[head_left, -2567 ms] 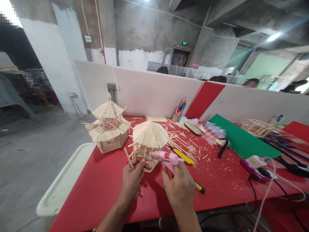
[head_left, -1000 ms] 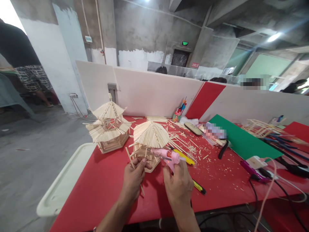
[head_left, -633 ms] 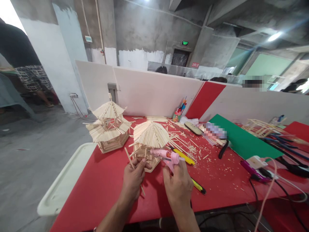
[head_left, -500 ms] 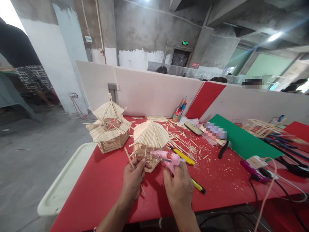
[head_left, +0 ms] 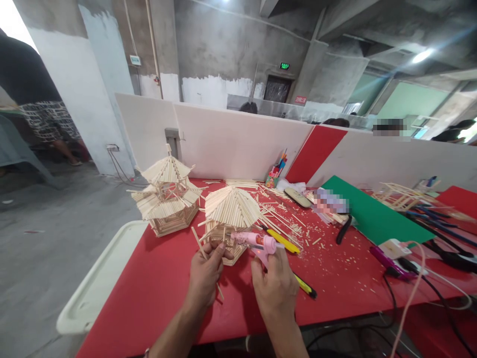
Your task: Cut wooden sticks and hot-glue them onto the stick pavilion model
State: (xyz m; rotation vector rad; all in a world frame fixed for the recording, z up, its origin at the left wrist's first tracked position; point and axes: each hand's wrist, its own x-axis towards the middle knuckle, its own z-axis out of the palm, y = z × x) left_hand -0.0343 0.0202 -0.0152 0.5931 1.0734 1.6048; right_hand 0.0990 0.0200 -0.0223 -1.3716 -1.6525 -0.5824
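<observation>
In my right hand (head_left: 278,283) is a pink hot glue gun (head_left: 257,241), its nozzle pointing left at a short stick (head_left: 224,232) pinched upright in my left hand (head_left: 206,268). A longer wooden stick (head_left: 198,241) also runs through my left hand, slanting down past the palm. Just behind both hands stands a pavilion model of wooden sticks (head_left: 233,208) with a peaked roof; its lower front is partly hidden by the hands and the glue gun. Further left sits a two-tiered stick pavilion (head_left: 167,196).
Two yellow utility knives (head_left: 282,240) lie right of the pavilion among loose sticks and scraps. A pen cup (head_left: 273,178) stands by the white partition (head_left: 238,144). At right are a green board (head_left: 376,211), a power strip (head_left: 391,263) and trailing cables. A pale stool (head_left: 100,278) adjoins the red table.
Both hands, the sticks and the glue gun keep nearly the same position. The whole view has shifted very slightly.
</observation>
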